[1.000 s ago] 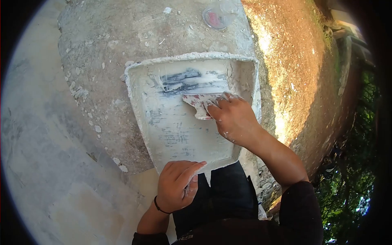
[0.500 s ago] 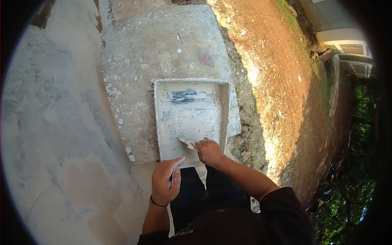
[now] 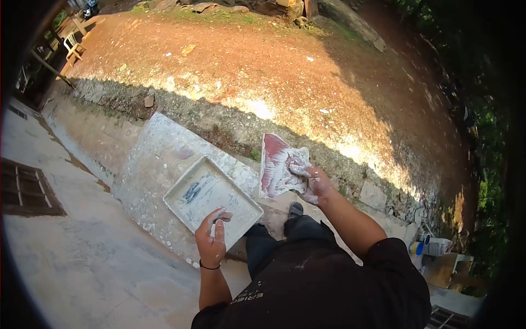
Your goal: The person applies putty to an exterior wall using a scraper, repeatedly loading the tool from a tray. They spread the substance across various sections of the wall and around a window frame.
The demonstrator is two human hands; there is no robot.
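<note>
A view from the person's head, looking down at an outdoor work spot. At the far left a dark metal drain grate (image 3: 24,189) sits in a pale concrete floor (image 3: 82,263). Next comes a concrete slab (image 3: 148,159) spattered with white, and on it a shallow square tray (image 3: 189,211) crusted with dried white plaster and streaked grey in the middle. The left hand (image 3: 212,237) hovers over the tray's near corner, its fingers (image 3: 221,217) loosely curled and pinched on a small dark lump of material; a black band circles that wrist. Just beyond and to the right of those fingers, raised well above the tray, the right hand (image 3: 313,185) grips a flat red scraper (image 3: 278,164) smeared with white plaster, its fingers wrapped round the right edge so the blade stands up facing the camera. Beyond the fingers lies sunlit red dirt ground (image 3: 285,71). Lower right, near the elbow, small containers (image 3: 430,247) stand beside a wall.
</note>
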